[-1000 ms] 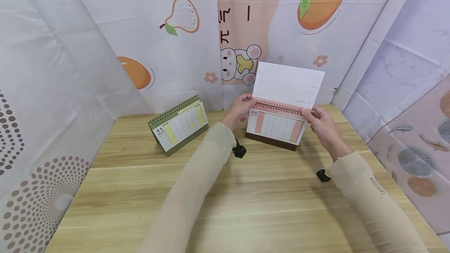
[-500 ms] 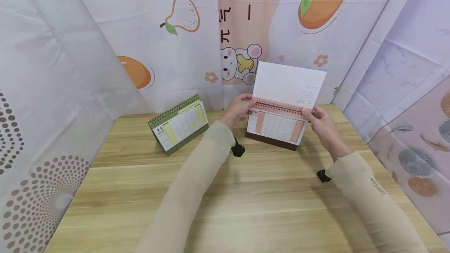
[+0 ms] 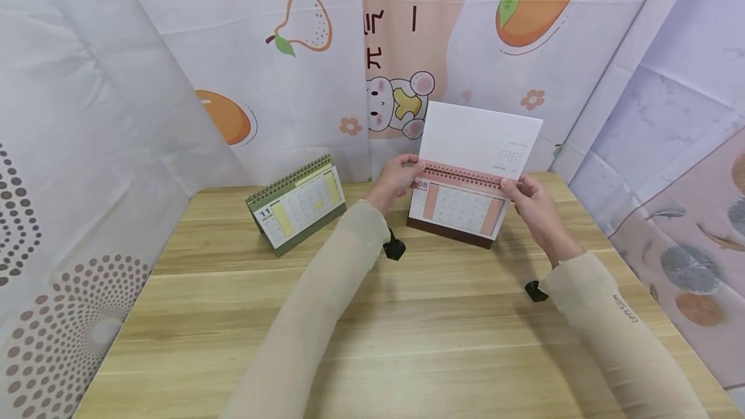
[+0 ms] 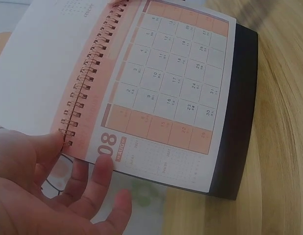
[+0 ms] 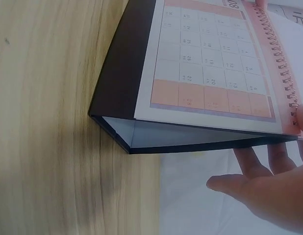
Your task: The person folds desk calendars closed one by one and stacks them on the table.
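Pink spiral binding [image 3: 462, 176] of the desk calendar [image 3: 462, 207], pinched at both ends.
The left hand [image 3: 396, 181] and right hand [image 3: 534, 205] each grasp one end between thumb and fingers; the calendar stands at the back right of the surface [image 3: 407, 328], right of the green calendar [image 3: 297, 202], its white page [image 3: 480, 138] raised. Light, even pressure seems best, so that the dark base [image 3: 448, 234] sits flat and the holes don't tear at the rings.

I've got both beige-fabric-sleeved arms [image 3: 323, 306] stretched forward over there, bare left hand [image 3: 396, 181] and bare right hand [image 3: 537, 211] pinching.
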A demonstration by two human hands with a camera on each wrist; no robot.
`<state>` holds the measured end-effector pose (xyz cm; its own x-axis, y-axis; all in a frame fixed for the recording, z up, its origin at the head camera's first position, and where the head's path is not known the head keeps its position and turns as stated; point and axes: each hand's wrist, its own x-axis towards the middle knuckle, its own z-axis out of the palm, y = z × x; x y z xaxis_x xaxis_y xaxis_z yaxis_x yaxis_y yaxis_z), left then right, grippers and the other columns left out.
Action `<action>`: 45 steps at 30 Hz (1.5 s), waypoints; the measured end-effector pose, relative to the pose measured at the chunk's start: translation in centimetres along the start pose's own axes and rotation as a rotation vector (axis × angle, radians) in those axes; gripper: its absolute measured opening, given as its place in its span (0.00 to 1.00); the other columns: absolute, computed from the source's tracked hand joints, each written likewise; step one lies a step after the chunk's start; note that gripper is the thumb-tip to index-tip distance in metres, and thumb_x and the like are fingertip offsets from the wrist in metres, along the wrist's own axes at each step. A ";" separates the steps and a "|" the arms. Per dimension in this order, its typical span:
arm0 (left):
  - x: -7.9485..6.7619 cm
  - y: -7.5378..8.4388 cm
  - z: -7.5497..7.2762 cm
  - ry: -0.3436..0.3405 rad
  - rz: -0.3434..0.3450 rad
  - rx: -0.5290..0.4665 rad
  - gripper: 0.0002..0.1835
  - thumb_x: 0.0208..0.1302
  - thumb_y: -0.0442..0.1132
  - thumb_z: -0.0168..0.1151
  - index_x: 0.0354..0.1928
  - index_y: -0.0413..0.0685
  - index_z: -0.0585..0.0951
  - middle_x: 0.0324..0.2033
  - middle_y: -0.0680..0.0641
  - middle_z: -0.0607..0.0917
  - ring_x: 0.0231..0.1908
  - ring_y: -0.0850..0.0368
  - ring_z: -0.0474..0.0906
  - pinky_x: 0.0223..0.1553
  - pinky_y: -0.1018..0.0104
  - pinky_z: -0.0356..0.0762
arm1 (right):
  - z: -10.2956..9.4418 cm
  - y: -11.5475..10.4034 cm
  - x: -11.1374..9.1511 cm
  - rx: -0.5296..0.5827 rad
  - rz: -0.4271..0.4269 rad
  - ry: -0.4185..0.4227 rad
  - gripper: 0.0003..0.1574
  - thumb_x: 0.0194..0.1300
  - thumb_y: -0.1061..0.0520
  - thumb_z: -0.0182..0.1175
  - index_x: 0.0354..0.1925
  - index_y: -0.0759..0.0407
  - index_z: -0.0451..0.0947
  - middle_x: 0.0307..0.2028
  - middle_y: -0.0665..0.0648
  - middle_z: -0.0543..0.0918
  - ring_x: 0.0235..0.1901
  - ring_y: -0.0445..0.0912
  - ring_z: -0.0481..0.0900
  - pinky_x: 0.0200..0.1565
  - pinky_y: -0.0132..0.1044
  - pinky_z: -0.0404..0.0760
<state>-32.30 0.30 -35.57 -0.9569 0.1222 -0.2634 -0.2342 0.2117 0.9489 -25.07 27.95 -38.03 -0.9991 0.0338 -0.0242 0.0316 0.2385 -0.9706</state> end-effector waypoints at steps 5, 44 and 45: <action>0.0 0.0 0.1 0.007 0.008 0.003 0.17 0.75 0.48 0.59 0.62 0.58 0.79 0.45 0.54 0.84 0.45 0.55 0.81 0.59 0.48 0.72 | 0.0 0.1 0.1 -0.005 -0.029 0.011 0.30 0.74 0.38 0.56 0.65 0.51 0.72 0.48 0.43 0.78 0.61 0.44 0.70 0.73 0.56 0.54; -0.5 -0.9 0.1 0.037 0.188 0.037 0.15 0.73 0.45 0.63 0.57 0.49 0.83 0.48 0.49 0.84 0.39 0.52 0.81 0.51 0.55 0.79 | 0.3 1.0 0.0 -0.391 -0.422 0.154 0.23 0.79 0.52 0.55 0.58 0.70 0.76 0.50 0.73 0.81 0.50 0.70 0.82 0.36 0.16 0.76; -0.6 -0.9 0.1 0.038 0.191 0.034 0.15 0.72 0.45 0.63 0.56 0.49 0.83 0.48 0.49 0.83 0.39 0.52 0.81 0.51 0.55 0.80 | 0.3 1.0 0.0 -0.390 -0.424 0.153 0.23 0.79 0.52 0.55 0.58 0.70 0.76 0.51 0.73 0.81 0.50 0.70 0.82 0.36 0.16 0.76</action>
<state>-31.54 0.11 -36.30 -0.9893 0.1272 -0.0715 -0.0421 0.2206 0.9745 -25.03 27.87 -39.08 -0.9125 -0.0096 0.4090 -0.3326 0.5997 -0.7279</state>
